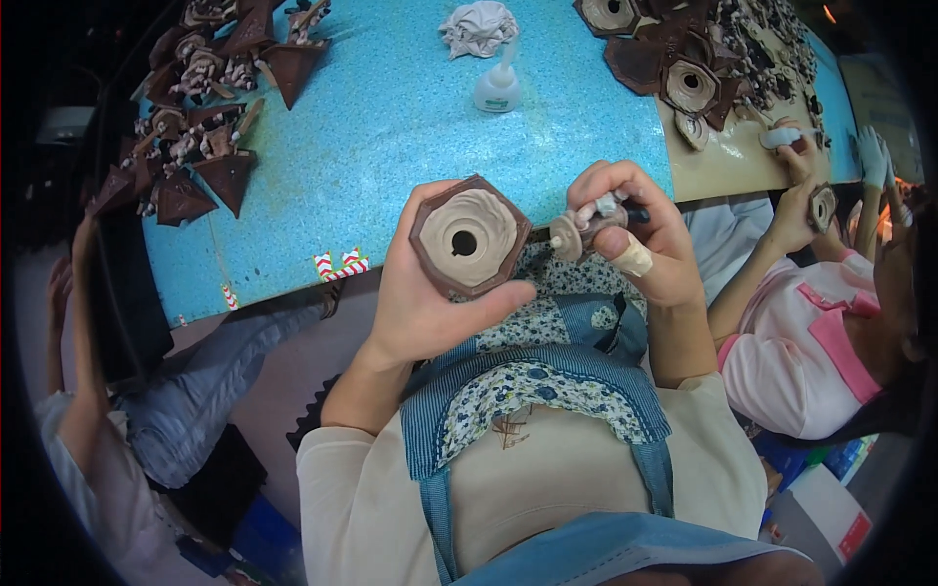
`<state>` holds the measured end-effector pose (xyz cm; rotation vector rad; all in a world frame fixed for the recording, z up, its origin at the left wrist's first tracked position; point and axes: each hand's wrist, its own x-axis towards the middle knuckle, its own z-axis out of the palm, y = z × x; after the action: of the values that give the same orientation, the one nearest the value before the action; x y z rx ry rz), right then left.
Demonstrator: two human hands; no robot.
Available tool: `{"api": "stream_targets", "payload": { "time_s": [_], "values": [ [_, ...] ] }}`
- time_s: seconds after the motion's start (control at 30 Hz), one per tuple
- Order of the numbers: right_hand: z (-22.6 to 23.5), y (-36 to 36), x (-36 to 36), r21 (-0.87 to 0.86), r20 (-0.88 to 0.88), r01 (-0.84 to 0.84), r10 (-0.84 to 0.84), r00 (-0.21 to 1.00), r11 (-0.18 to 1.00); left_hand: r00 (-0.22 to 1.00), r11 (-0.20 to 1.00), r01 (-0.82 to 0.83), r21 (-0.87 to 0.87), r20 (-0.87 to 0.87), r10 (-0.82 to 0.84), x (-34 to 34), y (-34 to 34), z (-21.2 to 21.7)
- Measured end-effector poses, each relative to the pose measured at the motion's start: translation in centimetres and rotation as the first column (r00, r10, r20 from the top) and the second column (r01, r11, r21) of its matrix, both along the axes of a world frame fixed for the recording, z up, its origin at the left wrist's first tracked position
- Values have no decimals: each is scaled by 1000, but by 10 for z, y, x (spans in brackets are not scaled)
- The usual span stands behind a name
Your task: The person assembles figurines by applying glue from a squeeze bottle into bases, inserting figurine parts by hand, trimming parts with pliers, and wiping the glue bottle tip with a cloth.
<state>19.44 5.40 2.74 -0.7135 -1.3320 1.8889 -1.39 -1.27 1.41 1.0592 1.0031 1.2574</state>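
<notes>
Showing pale inside, a hexagonal brown piece (491,221) is held in the left grip (408,305), a figurine (592,227) in the right grip (660,232).

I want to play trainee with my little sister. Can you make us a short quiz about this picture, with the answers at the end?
1. True or false: the left hand holds a brown-rimmed piece with a hole in its middle.
2. Pick one. The small figurine is held by: A) the left hand; B) the right hand; C) both hands together.
3. Fill in the missing word: the white squeeze bottle stands on a ____ tabletop.

Key: 1: true. 2: B. 3: blue.
</notes>
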Motion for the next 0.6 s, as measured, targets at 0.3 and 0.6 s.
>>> {"api": "stream_targets", "payload": {
  "time_s": [0.3, 0.6],
  "values": [
    [31, 7, -29, 557, 365, -172, -54, 929, 813, 975, 984, -28, 175, -212, 65, 8, 4, -2],
    [61, 12, -56, 780, 614, -561, -169, 771, 277, 944, 993, -4, 121, -328, 44, -1, 1, 7]
  ]
}}
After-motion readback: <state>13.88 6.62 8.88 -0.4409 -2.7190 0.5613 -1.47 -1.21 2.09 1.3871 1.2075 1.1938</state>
